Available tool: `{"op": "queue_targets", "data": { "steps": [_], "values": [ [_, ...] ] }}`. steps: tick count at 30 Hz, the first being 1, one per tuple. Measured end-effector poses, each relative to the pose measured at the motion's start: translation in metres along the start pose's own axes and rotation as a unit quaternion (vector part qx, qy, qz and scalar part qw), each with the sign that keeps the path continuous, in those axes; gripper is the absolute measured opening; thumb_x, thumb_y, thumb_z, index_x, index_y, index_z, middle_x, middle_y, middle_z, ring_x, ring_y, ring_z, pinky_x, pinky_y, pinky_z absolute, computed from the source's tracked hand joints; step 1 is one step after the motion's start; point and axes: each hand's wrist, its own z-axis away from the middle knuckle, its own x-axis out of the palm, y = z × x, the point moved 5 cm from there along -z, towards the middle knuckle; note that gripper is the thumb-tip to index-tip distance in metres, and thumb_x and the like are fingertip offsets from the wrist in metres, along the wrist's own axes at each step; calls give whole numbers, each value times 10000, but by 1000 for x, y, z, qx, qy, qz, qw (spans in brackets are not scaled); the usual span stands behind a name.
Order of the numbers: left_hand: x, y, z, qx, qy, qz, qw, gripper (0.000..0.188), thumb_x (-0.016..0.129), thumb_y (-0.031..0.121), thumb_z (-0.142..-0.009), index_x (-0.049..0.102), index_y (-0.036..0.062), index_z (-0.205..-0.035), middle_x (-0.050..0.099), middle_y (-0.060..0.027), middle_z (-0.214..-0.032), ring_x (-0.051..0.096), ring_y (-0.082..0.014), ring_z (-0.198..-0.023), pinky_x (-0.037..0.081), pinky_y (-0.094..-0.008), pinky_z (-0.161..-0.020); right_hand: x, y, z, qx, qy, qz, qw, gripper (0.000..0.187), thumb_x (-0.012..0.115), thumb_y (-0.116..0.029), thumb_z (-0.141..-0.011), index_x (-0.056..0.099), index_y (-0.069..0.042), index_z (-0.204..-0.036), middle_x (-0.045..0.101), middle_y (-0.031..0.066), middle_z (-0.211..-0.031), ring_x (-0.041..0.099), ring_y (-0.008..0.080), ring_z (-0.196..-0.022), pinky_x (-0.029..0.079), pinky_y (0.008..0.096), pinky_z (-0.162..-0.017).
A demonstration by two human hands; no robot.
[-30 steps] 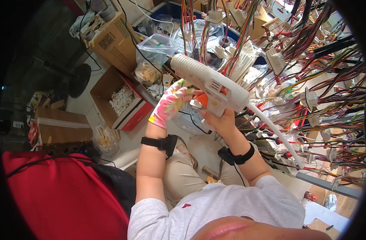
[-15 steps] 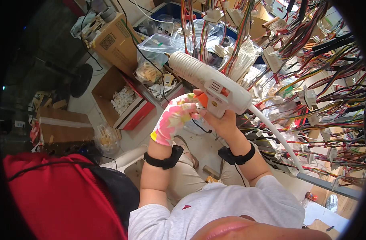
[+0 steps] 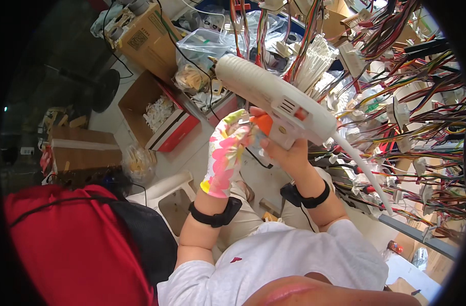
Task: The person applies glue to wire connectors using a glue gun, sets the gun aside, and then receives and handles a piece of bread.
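Note:
My right hand (image 3: 289, 153) is closed round the handle of a white hot glue gun (image 3: 276, 97) with an orange trigger. The gun's metal nozzle points to the upper left, and a long white glue stick (image 3: 363, 168) sticks out of its back end. Close beside the trigger, my left hand (image 3: 227, 148), in a white glove with pink and yellow flowers, has its fingers bent and pinched together. A small whitish piece (image 3: 244, 118) shows at those fingertips; its exact kind is too small to make out.
Bundles of coloured wires with white connectors (image 3: 351, 60) hang at the right over a grey metal rail (image 3: 419, 235). Open cardboard boxes (image 3: 174, 130), one holding small white parts, and plastic bags (image 3: 202, 46) lie ahead. A red cloth (image 3: 75, 245) is at my left, near a white stool (image 3: 166, 186).
The glue gun has shifted a little to the right, its back end dropping slightly. My left hand has turned more upright, and the whitish piece at its fingertips now shows.

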Motion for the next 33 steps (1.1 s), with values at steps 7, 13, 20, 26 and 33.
{"op": "queue_targets", "data": {
  "steps": [7,13,20,26,33],
  "values": [
    [-19,-47,-48,56,5,199,978,414,614,-18,-907,532,21,-1312,646,-74,-1101,628,-149,-926,518,-248,-841,-35,-18,61,62,2,89,994,725,662,-3,-828,303,4,-1458,489,216,-1388,450,333,-1338,383,459,-1098],
    [-20,-78,-62,39,33,181,982,399,635,-11,-896,548,18,-1285,655,-75,-1111,635,-143,-965,520,-265,-855,-51,-11,98,138,17,121,983,626,569,84,-819,366,9,-1406,545,167,-1290,477,339,-1303,356,485,-1113],
    [-12,-69,-63,29,32,151,988,272,671,51,-908,622,31,-1175,674,-18,-1016,614,-92,-907,477,-223,-785,-57,6,101,124,-10,171,977,631,562,115,-831,383,-7,-1423,548,146,-1360,599,256,-1180,442,356,-1027],
    [-16,-68,-64,52,54,127,989,286,633,-19,-907,611,6,-1191,680,-46,-1077,630,-101,-925,485,-222,-823,-51,12,94,156,-29,176,972,465,481,94,-884,457,2,-1339,530,152,-1269,518,269,-1237,470,415,-1017],
    [-16,-59,-60,106,35,14,994,270,631,-16,-914,607,-11,-1183,679,-47,-1086,620,-80,-924,467,-211,-818,-52,16,91,187,18,96,977,438,494,90,-890,472,-1,-1318,525,134,-1233,523,244,-1205,488,391,-991]
  ]
}}
